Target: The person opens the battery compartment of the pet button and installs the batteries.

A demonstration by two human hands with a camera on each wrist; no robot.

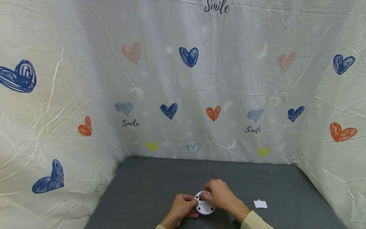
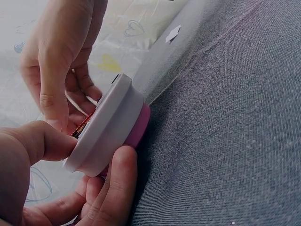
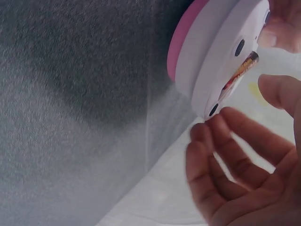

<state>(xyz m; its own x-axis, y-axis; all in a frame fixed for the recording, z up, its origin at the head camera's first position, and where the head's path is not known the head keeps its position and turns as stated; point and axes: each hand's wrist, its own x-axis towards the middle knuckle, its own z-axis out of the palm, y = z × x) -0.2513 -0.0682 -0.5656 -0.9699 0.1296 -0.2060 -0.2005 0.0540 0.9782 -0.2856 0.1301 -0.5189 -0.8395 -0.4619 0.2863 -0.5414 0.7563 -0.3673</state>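
Note:
A round white device (image 1: 205, 209) with a pink far side (image 2: 139, 126) stands tilted on edge over the dark cloth, its perforated face with dark round pads turned up. Batteries (image 3: 242, 73) with red, gold and black labels sit in a recess of that face. My left hand (image 1: 183, 207) grips the device by its left edge, thumb on the face and fingers behind. At the opposite rim, my right hand (image 1: 220, 194) rests its fingertips (image 3: 214, 122) by the recess. Its thumb (image 3: 273, 89) stands apart from the fingers, close over the batteries.
A small white flat cover with tabs (image 1: 260, 204) lies on the grey table cloth (image 1: 160, 178), to the right of my right forearm. Behind and at both sides hangs a pale curtain (image 1: 177, 79) printed with hearts and the word Smile.

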